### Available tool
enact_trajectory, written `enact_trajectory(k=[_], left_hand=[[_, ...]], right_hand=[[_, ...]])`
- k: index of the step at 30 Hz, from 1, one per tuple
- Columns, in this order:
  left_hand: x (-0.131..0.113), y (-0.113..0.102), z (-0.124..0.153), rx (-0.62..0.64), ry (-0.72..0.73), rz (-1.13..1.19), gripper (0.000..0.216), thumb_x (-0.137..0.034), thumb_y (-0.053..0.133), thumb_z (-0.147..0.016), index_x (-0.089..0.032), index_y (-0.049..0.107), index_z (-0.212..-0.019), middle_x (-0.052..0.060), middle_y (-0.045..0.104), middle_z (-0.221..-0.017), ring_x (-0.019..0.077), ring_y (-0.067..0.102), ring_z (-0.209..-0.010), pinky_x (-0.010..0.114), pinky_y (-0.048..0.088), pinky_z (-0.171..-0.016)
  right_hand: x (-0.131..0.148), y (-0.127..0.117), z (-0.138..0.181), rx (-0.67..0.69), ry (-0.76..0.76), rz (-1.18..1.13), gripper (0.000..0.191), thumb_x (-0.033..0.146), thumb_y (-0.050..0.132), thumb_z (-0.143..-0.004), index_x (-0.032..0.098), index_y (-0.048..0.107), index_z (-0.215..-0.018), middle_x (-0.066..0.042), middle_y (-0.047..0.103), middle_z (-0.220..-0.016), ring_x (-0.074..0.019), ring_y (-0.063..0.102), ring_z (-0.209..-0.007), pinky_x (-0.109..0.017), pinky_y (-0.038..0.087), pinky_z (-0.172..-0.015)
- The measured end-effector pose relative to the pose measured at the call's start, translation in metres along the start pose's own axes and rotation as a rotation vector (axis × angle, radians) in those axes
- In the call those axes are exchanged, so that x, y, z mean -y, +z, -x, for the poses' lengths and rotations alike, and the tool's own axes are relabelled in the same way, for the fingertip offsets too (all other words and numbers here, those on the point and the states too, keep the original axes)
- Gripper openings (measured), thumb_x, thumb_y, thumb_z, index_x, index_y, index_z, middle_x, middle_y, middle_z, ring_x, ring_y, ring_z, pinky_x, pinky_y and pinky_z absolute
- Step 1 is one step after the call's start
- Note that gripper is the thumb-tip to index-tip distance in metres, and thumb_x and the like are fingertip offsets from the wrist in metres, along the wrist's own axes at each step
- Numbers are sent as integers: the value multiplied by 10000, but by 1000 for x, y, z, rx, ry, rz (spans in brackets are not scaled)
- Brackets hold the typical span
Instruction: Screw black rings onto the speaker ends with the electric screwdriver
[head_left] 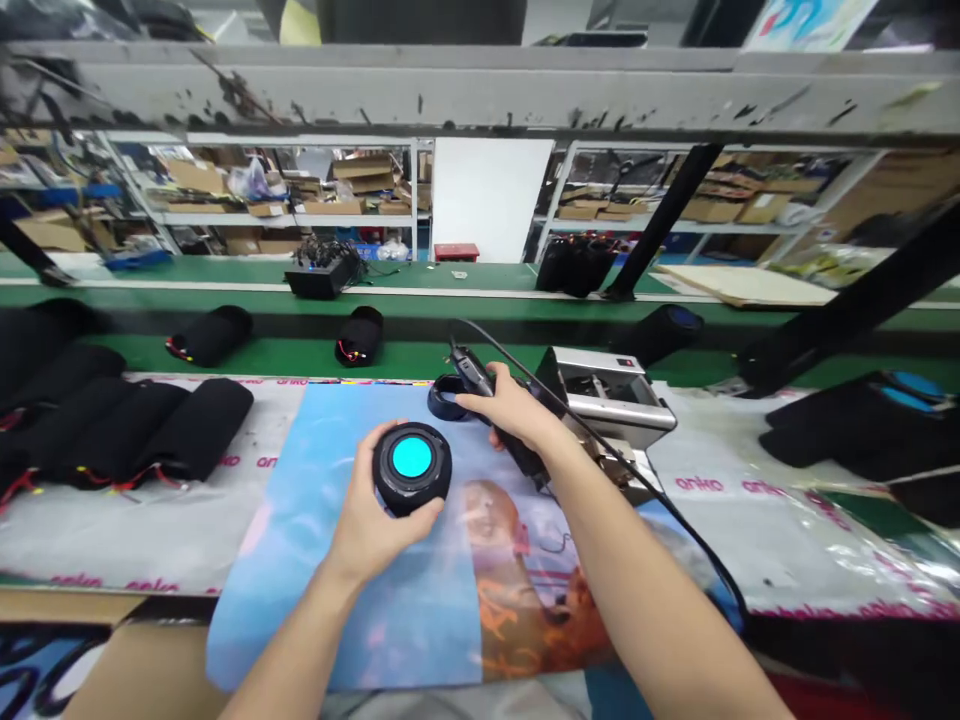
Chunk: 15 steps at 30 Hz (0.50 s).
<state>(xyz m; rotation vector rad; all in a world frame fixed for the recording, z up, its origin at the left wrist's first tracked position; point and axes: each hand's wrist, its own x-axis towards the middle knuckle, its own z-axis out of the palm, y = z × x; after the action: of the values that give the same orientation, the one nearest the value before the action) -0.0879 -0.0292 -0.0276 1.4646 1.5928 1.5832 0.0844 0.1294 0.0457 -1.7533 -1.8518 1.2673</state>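
Observation:
My left hand (373, 515) is closed round a black cylindrical speaker (412, 463) that stands on end, its turquoise round end face turned up. My right hand (511, 410) grips a black corded hand tool (475, 376) just behind and right of the speaker, tip pointing away from me; its black cable (675, 520) runs down to the right. A dark blue ring (444, 398) lies on the mat right behind the speaker, under the tool's tip. Both rest over a blue printed poster mat (300, 560).
Several black fabric-covered cylinders (135, 425) lie in a row at left, two more (361, 335) on the green conveyor belt (300, 355) behind. A silver metal device (615, 390) sits right of my hand. Black parts (847, 430) lie at far right. Shelves with boxes stand behind.

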Motion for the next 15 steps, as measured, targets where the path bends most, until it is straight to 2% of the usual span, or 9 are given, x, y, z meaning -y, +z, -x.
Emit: enact_trajectory(k=[2, 5, 8, 10, 13, 15], left_hand=[[2, 6, 4, -67, 47, 3, 914, -329, 881, -724, -248, 460, -1531, 164, 593, -1561, 359, 630, -1444, 513, 521, -1205], [2, 15, 8, -149, 36, 45, 1045, -359, 933, -688, -262, 387, -1574, 171, 554, -1586, 366, 597, -1474, 519, 495, -1225], [-2, 18, 6, -131, -79, 78, 1122, -376, 1007, -583, -270, 421, -1534, 153, 589, -1532, 389, 618, -1439, 541, 509, -1204], [-7, 15, 4, -97, -129, 69, 1021, -368, 1006, -578, -268, 504, -1461, 133, 635, -1475, 393, 640, -1411, 551, 513, -1199], [-15, 6, 7, -39, -121, 70, 885, -335, 972, -616, -253, 572, -1401, 121, 695, -1403, 379, 688, -1352, 538, 547, -1170], [-18, -1, 12, 14, -97, 93, 869, -316, 963, -622, -244, 585, -1401, 120, 720, -1383, 368, 721, -1312, 514, 585, -1137]], right_hand=[[-3, 6, -8, -10, 39, -22, 897, 456, 710, -1046, 246, 166, -1727, -132, 639, -1296, -114, 676, -811, -231, 632, -668], [-8, 8, -15, 1, 60, -37, 914, 469, 706, -1046, 256, 146, -1736, -144, 611, -1331, -135, 680, -871, -246, 645, -684], [-13, 7, -14, 25, 60, -40, 986, 479, 729, -1030, 262, 87, -1747, -124, 641, -1246, -110, 658, -776, -217, 615, -618], [-18, 5, -8, 52, 64, -51, 1066, 479, 753, -1011, 267, 19, -1754, -94, 672, -1132, -86, 625, -659, -199, 580, -555], [-27, 4, 9, 101, 63, -104, 1182, 491, 783, -970, 292, -77, -1756, -45, 680, -959, -105, 579, -498, -224, 512, -442], [-34, 5, 23, 126, 53, -159, 1214, 489, 805, -937, 327, -75, -1757, -39, 682, -944, -125, 564, -448, -245, 472, -394]])
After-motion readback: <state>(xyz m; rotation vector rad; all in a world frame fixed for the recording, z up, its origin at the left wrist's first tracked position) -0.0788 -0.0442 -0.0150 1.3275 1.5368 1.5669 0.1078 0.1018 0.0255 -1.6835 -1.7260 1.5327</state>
